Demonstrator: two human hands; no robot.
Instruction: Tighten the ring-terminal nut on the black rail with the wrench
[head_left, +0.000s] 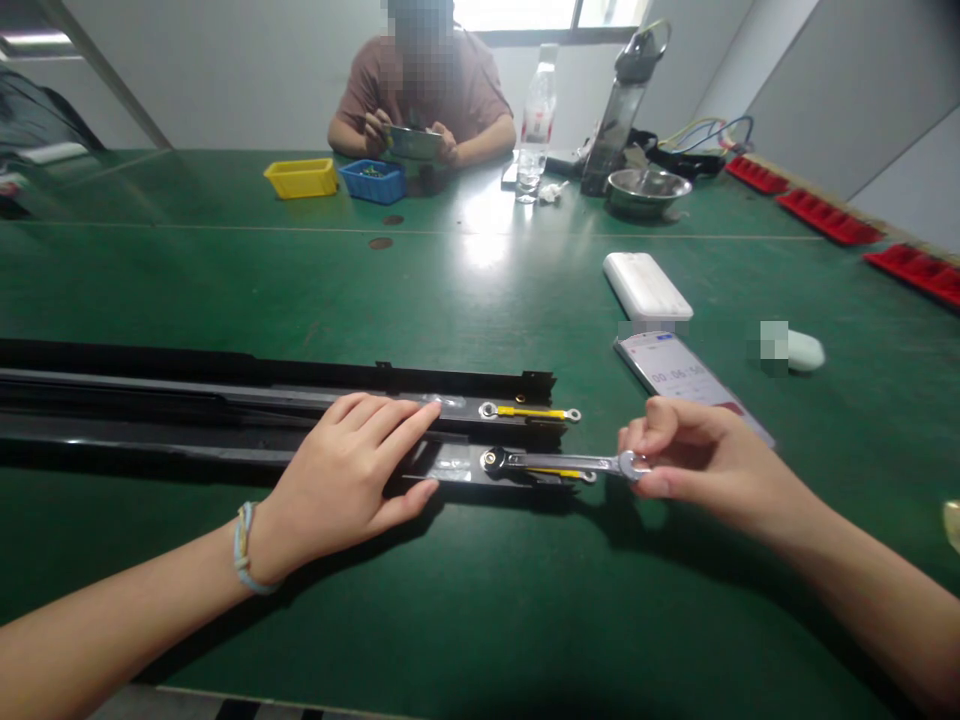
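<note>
From the left edge, long black rails [157, 445] run side by side across the green tabletop [487, 610] and end near its middle. A light-blue bracelet [243, 548] circles the left wrist. The left hand [341, 470] lies over the rails, its fingers extended and resting across the upper one, its thumb spread apart toward the near edge of the lower one. Beyond, on the far side, stand a yellow bin [301, 181] and, just beside it, a blue bin [373, 188] with small pieces inside. Next to these, a person [427, 110] seated opposite holds a metal bowl [415, 143] in both hands.

Right of the left hand, an upper yellow lead [531, 412] with ring ends lies along the tip of the upper rail. On the lower rail, a wrench [562, 462] reaches rightward, its dark head sitting over a fastener at the rail's end; a lower yellow lead [564, 474] shows partly beneath its shank. Farther back are a clear plastic bottle [534, 140], a tall grey bottle [607, 135] and a steel bowl [649, 190].

The right hand [701, 455] has its fingers closed on the wrench's bright right end. Behind it lie a white block [646, 287] and a phone [686, 375] showing a timer. Farther right come a white rounded object [805, 351] and red trays [829, 217] along the tabletop's edge.
</note>
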